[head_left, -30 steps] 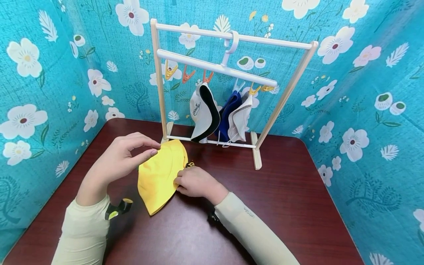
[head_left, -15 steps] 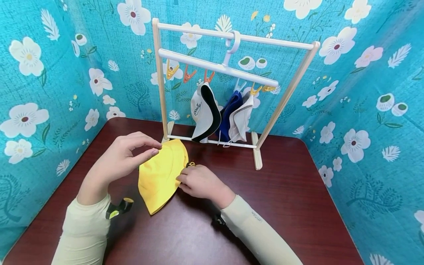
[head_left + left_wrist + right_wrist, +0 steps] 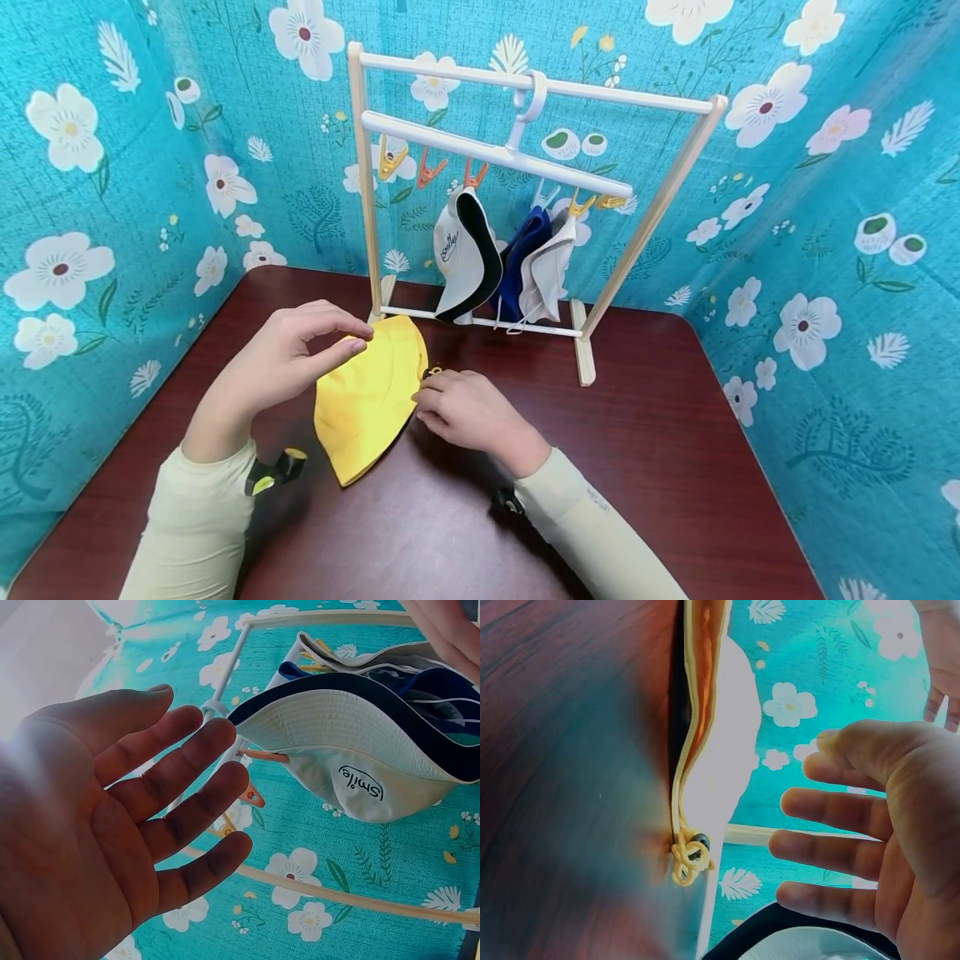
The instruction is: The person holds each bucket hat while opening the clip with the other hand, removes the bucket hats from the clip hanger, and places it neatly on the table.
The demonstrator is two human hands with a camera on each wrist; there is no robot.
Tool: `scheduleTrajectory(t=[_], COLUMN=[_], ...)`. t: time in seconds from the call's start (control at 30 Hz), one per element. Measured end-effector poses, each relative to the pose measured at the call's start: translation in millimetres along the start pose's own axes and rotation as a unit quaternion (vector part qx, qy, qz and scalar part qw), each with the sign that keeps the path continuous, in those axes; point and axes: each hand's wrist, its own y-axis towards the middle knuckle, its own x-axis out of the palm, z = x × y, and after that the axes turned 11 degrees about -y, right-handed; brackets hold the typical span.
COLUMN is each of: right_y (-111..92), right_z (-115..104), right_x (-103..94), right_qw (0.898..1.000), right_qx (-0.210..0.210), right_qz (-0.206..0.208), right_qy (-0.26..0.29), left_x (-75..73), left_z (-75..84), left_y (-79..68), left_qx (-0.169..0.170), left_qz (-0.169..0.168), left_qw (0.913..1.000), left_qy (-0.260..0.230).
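Observation:
A yellow bucket hat (image 3: 371, 408) lies on the dark red table, its drawstring and black toggle (image 3: 699, 844) at the right edge. Over the hat's upper left side, my left hand (image 3: 288, 350) overlaps it in the head view, holding nothing. The left wrist view shows its fingers (image 3: 206, 795) loosely spread. Beside the hat's right edge is my right hand (image 3: 476, 417); in the right wrist view its fingers (image 3: 832, 814) are extended and apart from the hat.
A wooden rack (image 3: 652, 221) stands at the back, carrying a white hanger bar (image 3: 495, 154) with several coloured clips. From it hang a white "Smile" hat (image 3: 457, 258), a blue hat (image 3: 517, 267) and a pale hat (image 3: 547, 271). Floral cloth (image 3: 862, 350) surrounds the table (image 3: 645, 467).
My right hand has drawn a little to the right, off the hat's edge. The hat and my left hand have hardly moved.

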Motion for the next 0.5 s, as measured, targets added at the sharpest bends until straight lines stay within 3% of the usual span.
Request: scheduleTrajectory(t=[0.5], right_y=[-13], right_z=[16], right_x=[-13.5], right_qw=[0.998], right_qx=[0.034], right_qz=[0.046], right_qy=[0.005], left_x=[9.5], left_z=[2.8], left_y=[2.6], left_qx=[-0.016], left_qz=[-0.01], left_qw=[0.9997], left_qy=[-0.015])
